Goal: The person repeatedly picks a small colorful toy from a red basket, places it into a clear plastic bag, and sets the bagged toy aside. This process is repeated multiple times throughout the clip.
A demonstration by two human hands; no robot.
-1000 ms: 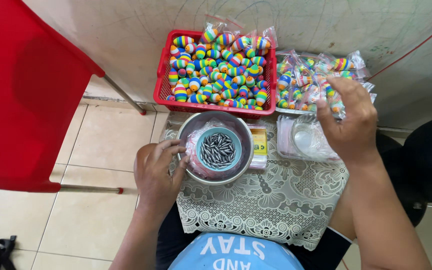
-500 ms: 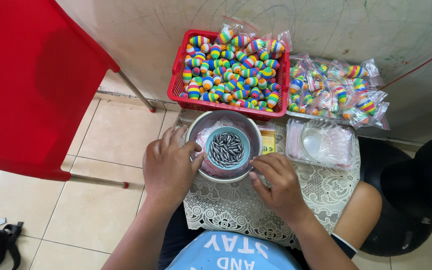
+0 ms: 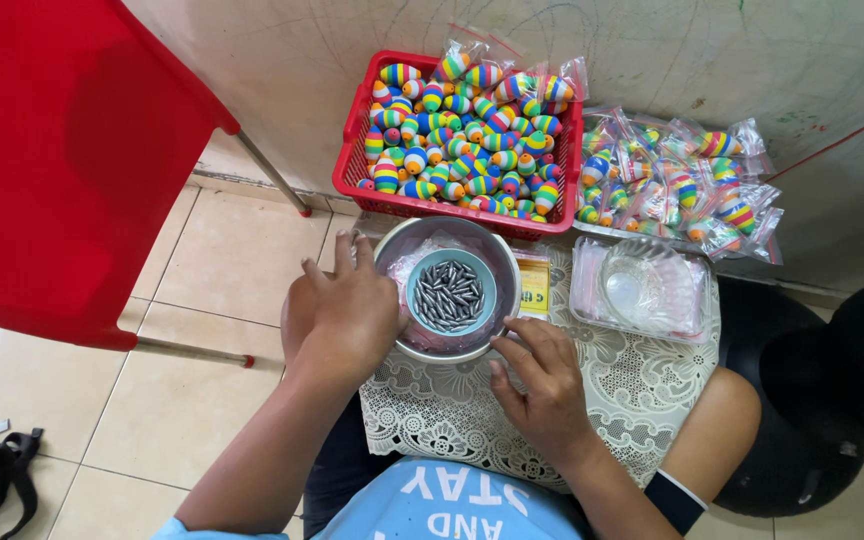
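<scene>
Both hands rest open at the steel bowl (image 3: 448, 290) near the lace cloth's (image 3: 642, 400) far edge, left hand (image 3: 344, 318) on its rim, right hand (image 3: 542, 375) just before it; the red basket (image 3: 352, 130) is full, few bags (image 3: 677, 185) packed.

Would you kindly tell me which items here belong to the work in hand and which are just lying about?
In hand:
left hand and right hand at the metal bowl
small bowl of grey metal weights

Lying about:
red basket of striped floats
bagged floats
clear bags
red chair
</scene>
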